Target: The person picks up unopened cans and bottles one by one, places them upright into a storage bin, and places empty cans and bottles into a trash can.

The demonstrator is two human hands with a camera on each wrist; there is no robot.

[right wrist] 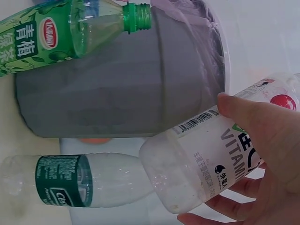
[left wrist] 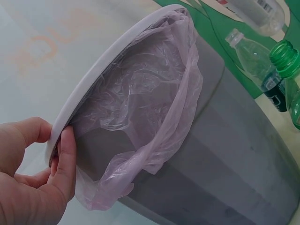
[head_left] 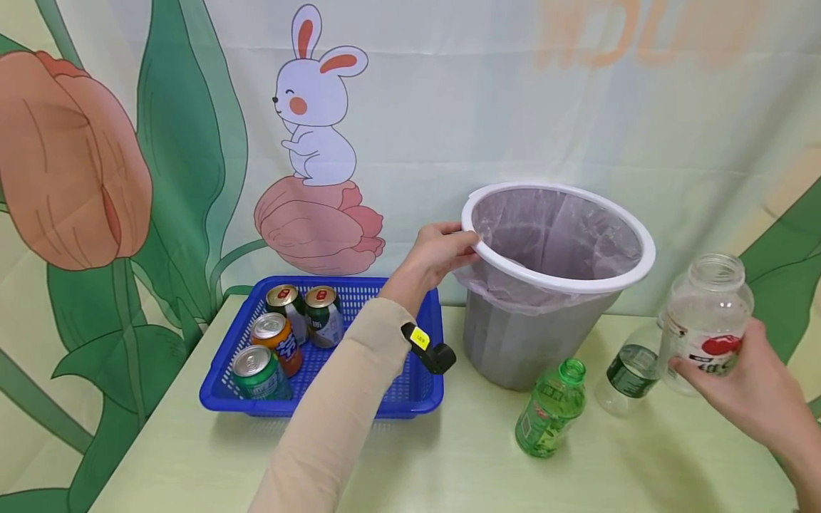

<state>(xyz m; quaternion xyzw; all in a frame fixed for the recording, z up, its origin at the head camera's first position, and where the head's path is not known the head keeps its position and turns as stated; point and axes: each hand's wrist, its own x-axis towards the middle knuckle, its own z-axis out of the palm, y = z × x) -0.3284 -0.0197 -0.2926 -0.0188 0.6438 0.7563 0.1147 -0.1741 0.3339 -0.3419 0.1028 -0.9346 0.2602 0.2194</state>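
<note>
My left hand pinches the left side of the white rim of a grey trash can, thumb and fingers on either side of it. A thin pinkish bag lines the can and folds over its edge. At the right, my right hand grips a clear wide-mouthed plastic bottle with a white label, uncapped and held up off the table. Behind and left of it stands a clear bottle with a dark green label. A green tea bottle, also uncapped, stands before the can.
A blue plastic basket sits on the table's left side. Inside are an orange can, a green can and two dark cans. A curtain printed with a rabbit and tulips hangs behind the table.
</note>
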